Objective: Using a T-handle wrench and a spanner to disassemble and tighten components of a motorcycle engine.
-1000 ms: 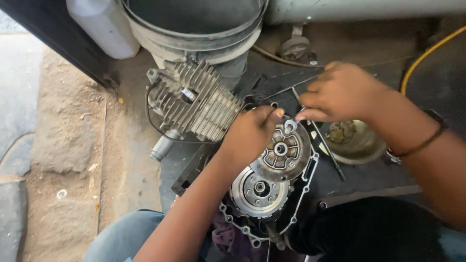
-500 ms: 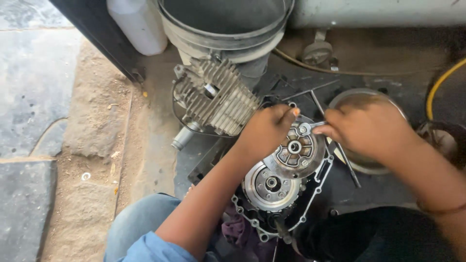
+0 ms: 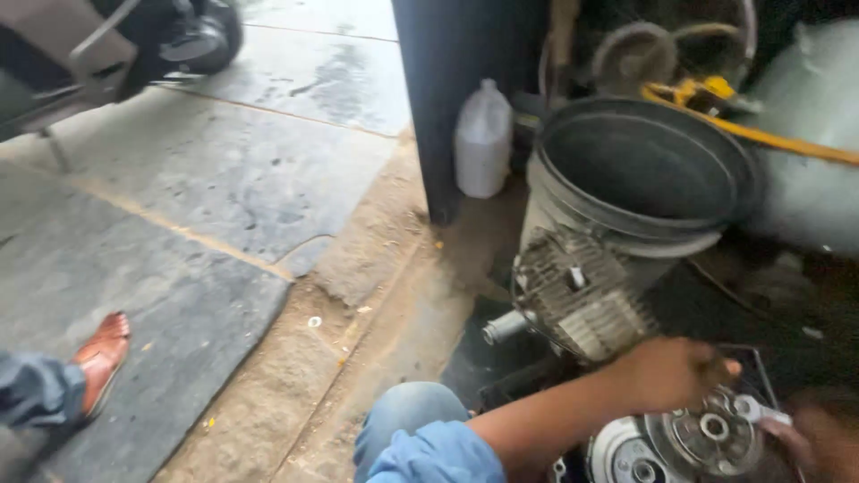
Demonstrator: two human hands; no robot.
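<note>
My left hand [image 3: 673, 371] lies at the bottom right with its fingers curled over the upper edge of a round metal clutch assembly [image 3: 698, 438] on an engine case. My right hand [image 3: 819, 438] is blurred at the bottom right corner, closed on a silvery metal tool [image 3: 759, 410] whose tip touches the assembly's right side. A finned grey engine cylinder [image 3: 577, 300] sits just above my left hand. My knee in blue jeans [image 3: 407, 425] is at the bottom centre.
A large grey bucket [image 3: 644, 170] stands behind the cylinder, next to a white plastic jug [image 3: 483, 139] and a dark post [image 3: 452, 98]. A yellow hose [image 3: 716, 107] crosses the top right. Another person's brown shoe [image 3: 103, 353] rests on the pavement at left.
The view has swung up and to the left, pushing the engine and both hands to the bottom right corner. The hands stay on the clutch assembly and tool.
</note>
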